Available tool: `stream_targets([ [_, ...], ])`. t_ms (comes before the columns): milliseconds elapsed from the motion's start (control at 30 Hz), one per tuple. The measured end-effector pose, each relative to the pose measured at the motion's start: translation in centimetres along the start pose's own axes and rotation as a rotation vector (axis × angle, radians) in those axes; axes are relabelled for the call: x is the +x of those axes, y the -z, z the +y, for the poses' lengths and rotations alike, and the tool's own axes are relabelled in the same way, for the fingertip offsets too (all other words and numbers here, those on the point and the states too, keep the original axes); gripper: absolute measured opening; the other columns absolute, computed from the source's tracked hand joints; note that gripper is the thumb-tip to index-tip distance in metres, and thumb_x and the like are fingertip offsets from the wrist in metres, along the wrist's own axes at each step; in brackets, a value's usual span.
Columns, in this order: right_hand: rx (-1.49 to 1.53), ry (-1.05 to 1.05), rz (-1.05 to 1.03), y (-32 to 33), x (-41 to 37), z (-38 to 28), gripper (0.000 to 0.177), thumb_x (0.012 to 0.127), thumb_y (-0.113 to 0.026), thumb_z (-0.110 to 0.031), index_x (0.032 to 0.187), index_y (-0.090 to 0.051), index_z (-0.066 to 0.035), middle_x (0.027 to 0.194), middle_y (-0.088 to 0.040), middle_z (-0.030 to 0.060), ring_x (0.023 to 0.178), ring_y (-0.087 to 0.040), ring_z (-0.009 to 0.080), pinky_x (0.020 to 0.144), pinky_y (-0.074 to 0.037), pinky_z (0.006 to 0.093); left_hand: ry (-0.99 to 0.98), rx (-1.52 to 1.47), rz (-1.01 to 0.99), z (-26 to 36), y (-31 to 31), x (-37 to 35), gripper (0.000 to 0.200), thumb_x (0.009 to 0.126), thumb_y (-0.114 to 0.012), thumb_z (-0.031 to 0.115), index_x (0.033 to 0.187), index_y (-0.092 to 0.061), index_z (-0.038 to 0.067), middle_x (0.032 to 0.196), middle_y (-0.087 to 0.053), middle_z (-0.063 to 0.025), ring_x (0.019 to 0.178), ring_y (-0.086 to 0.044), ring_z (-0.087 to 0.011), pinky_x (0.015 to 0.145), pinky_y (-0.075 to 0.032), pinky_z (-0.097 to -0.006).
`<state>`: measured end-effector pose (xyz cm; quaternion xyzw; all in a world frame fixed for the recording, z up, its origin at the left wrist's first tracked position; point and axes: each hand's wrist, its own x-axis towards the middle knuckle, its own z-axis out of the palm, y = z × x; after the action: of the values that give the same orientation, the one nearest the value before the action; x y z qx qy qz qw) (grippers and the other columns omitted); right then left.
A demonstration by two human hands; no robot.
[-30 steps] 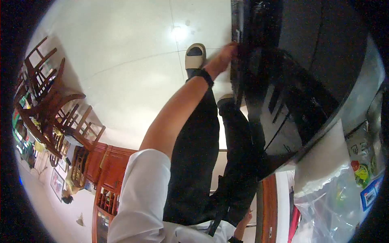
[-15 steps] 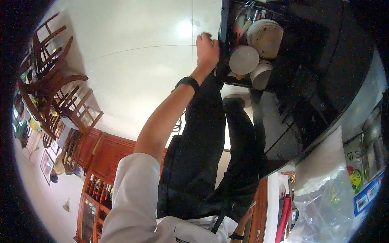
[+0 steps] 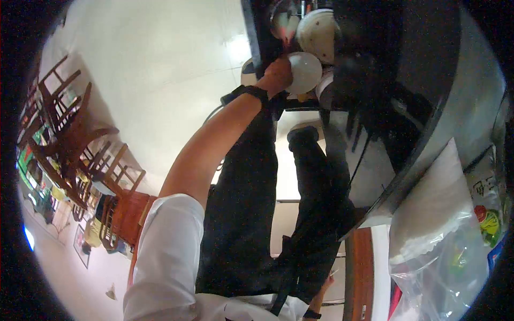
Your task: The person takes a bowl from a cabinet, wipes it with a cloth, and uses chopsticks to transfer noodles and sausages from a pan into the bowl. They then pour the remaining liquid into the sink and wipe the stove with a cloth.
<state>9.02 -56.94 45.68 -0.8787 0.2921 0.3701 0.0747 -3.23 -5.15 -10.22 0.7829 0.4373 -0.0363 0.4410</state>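
My left hand (image 3: 278, 76) reaches into the open dark drawer (image 3: 250, 32), its fingers closed at the left rim of a round white bowl (image 3: 305, 73). Just behind that bowl lies a stack of pale round plates (image 3: 317, 35). Another white dish (image 3: 324, 85) is partly hidden at the drawer's right side. Utensils with light and reddish parts (image 3: 287, 25) lie at the drawer's far left. Low in the view, beside my dark trouser leg, only a small part of my right hand (image 3: 325, 287) shows; its fingers are too small to make out.
A glossy black counter (image 3: 423, 69) covers the right side. On it rests a clear plastic bag with white contents (image 3: 428, 214), beside colourful packets (image 3: 488, 227). Wooden chairs (image 3: 69, 123) stand at the left on a pale floor (image 3: 155, 59).
My left hand has moved from outside the drawer's edge onto the bowl's rim. The view has shifted, so the drawer and counter appear further left.
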Motion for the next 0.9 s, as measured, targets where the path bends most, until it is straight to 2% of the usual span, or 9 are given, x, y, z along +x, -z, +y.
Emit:
stream_targets([
  [67,0.017,-0.029,0.002,-0.4,-0.3,0.9,0.038,0.089,-0.054,-0.043,0.089,-0.059,-0.005,0.069,-0.056,0.0017,0.060,-0.053,0.0107,0.052,-0.042,0.0251,-0.149,0.145,0.197,-0.5,-0.2,0.8,0.026,0.074,-0.059,0.007,0.098,-0.061,-0.004,0.093,-0.063,-0.0254,0.084,-0.065,-0.0341,0.072,-0.054,-0.0416],
  [100,0.025,-0.046,0.003,-0.5,-0.6,1.3,0.038,0.089,-0.054,-0.043,0.089,-0.059,-0.005,0.069,-0.056,0.0017,0.060,-0.053,0.0108,0.052,-0.042,0.0250,0.060,0.078,0.004,1.7,2.7,-0.1,0.024,0.074,-0.061,0.009,0.093,-0.063,-0.003,0.087,-0.064,-0.0238,0.081,-0.065,-0.0345,0.069,-0.054,-0.0420],
  [233,0.053,-0.094,-0.009,-0.8,-2.1,2.5,0.039,0.089,-0.054,-0.043,0.090,-0.058,-0.005,0.069,-0.056,0.0016,0.059,-0.053,0.0109,0.051,-0.042,0.0247,-0.017,0.338,0.039,4.3,5.4,-0.8,0.018,0.073,-0.063,0.009,0.084,-0.064,-0.004,0.086,-0.065,-0.0226,0.081,-0.066,-0.0340,0.067,-0.054,-0.0409],
  [400,0.081,-0.039,-0.083,-0.7,-1.6,2.7,0.039,0.089,-0.055,-0.043,0.091,-0.058,-0.005,0.068,-0.056,0.0015,0.057,-0.052,0.0110,0.050,-0.042,0.0243,0.194,-0.185,0.050,8.3,11.9,-3.9,0.016,0.075,-0.061,0.009,0.070,-0.059,-0.007,0.076,-0.064,-0.0247,0.070,-0.067,-0.0295,0.061,-0.054,-0.0390],
  [467,0.092,0.008,-0.132,-0.4,-0.9,2.3,0.039,0.089,-0.055,-0.044,0.092,-0.058,-0.005,0.068,-0.055,0.0015,0.057,-0.052,0.0110,0.049,-0.042,0.0241,0.359,-0.379,-0.128,11.5,17.4,-6.0,0.019,0.077,-0.055,0.005,0.074,-0.058,-0.013,0.057,-0.060,-0.0211,0.045,-0.062,-0.0281,0.048,-0.053,-0.0360],
  [567,0.106,0.080,-0.228,0.7,0.8,1.1,0.040,0.088,-0.055,-0.044,0.092,-0.058,-0.004,0.068,-0.055,0.0015,0.056,-0.052,0.0111,0.049,-0.042,0.0238,0.609,-0.609,0.015,16.7,24.2,-10.7,0.023,0.075,-0.048,0.003,0.084,-0.059,-0.015,0.067,-0.064,-0.0218,0.053,-0.066,-0.0261,0.052,-0.056,-0.0330],
  [667,0.139,0.129,-0.309,1.3,2.4,-1.2,0.040,0.088,-0.055,-0.044,0.093,-0.057,-0.004,0.068,-0.055,0.0014,0.056,-0.052,0.0112,0.048,-0.042,0.0237,0.477,-0.795,0.241,20.1,28.8,-17.0,0.033,0.078,-0.045,0.005,0.102,-0.052,-0.016,0.082,-0.064,-0.0220,0.057,-0.067,-0.0268,0.048,-0.056,-0.0315],
  [733,0.304,0.192,-0.166,1.3,1.3,-5.4,0.039,0.088,-0.057,-0.044,0.074,-0.053,-0.008,0.047,-0.038,-0.0036,0.035,-0.030,0.0066,0.033,-0.023,0.0252,0.473,-0.664,0.302,23.7,33.2,-21.2,0.036,0.079,-0.045,0.005,0.107,-0.046,-0.017,0.084,-0.063,-0.0229,0.057,-0.066,-0.0260,0.046,-0.056,-0.0315],
  [900,0.649,0.222,-0.273,2.9,10.1,-8.1,0.032,0.089,-0.056,-0.042,0.077,-0.052,-0.012,0.050,-0.035,-0.0046,0.037,-0.030,0.0074,0.034,-0.024,0.0259,0.402,-0.713,0.534,35.4,40.2,-30.8,0.033,0.083,-0.046,0.006,0.106,-0.045,-0.017,0.078,-0.062,-0.0206,0.057,-0.066,-0.0240,0.047,-0.056,-0.0315],
])
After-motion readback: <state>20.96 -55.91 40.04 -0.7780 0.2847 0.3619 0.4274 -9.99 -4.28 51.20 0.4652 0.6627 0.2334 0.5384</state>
